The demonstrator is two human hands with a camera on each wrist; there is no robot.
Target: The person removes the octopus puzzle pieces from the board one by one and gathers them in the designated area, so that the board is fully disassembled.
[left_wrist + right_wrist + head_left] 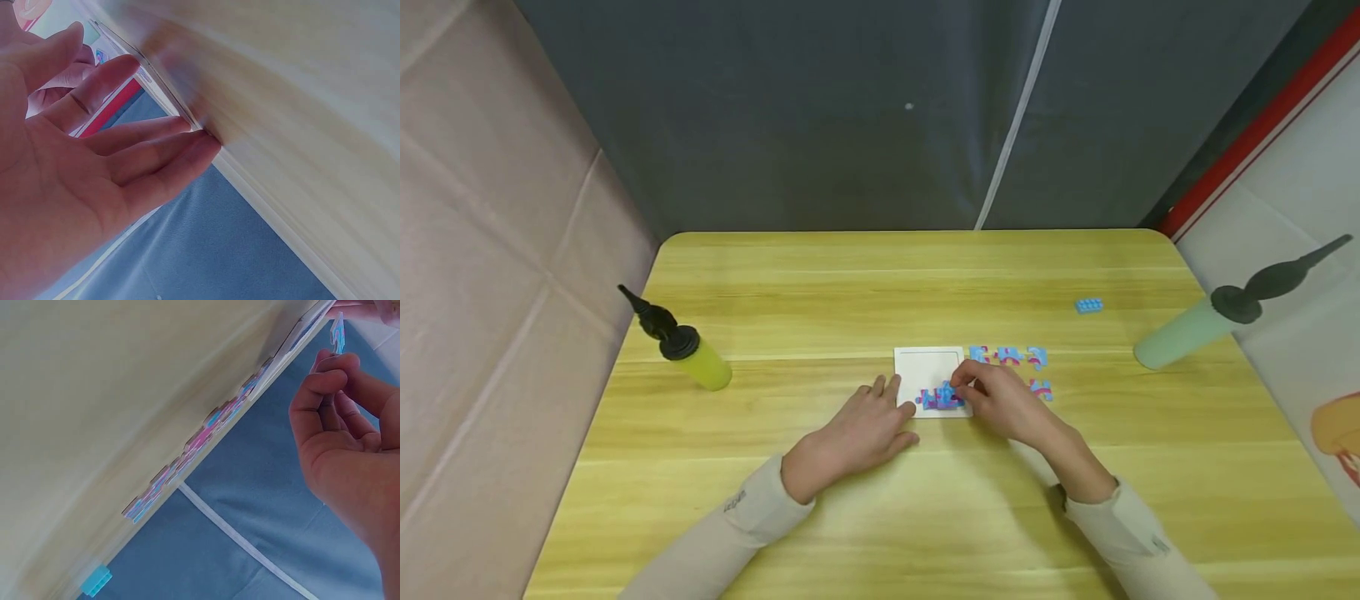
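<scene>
A white puzzle board (927, 364) with a thin printed outline lies on the wooden table. Joined blue and purple puzzle pieces (929, 401) sit along its lower part. My left hand (867, 427) rests at the board's left side with fingers spread, fingertips at its edge. Over the board's right side, my right hand (1006, 403) pinches a puzzle piece (338, 335) between thumb and forefinger. The right wrist view has that piece raised above the fingertips, tilted on edge. Loose puzzle pieces (1009, 356) in blue and pink lie right of the board, some partly hidden behind the right hand.
Toward the back right of the table (850, 283) lies a small blue toy brick (1088, 306). A yellow bottle (706, 369) with a black nozzle top stands at the left, a pale green bottle (1183, 335) at the right. A dark curtain (790, 125) hangs behind.
</scene>
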